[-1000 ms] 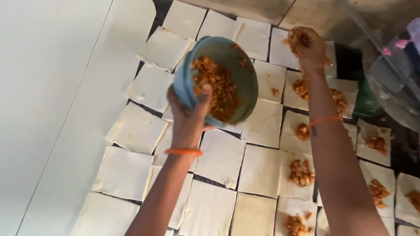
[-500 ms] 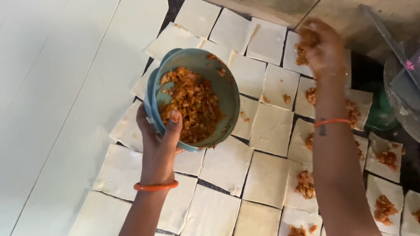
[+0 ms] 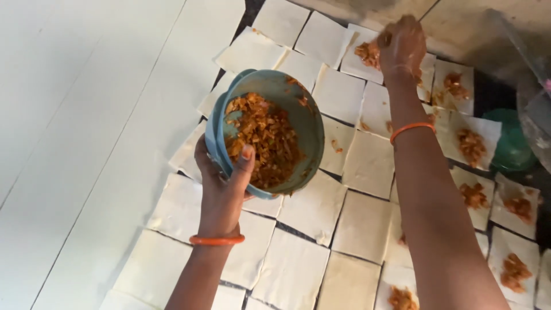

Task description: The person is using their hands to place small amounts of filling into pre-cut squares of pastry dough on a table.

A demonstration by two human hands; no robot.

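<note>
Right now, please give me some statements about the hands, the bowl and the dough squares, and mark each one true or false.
1. The left hand holds the blue bowl. True.
2. The bowl is empty. False: it holds orange filling.
3. The right hand is over a dough square with filling. True.
4. Every dough square has filling. False: many squares near the bowl are bare.
5. Both wrists are bare. False: each wears an orange bangle.
</note>
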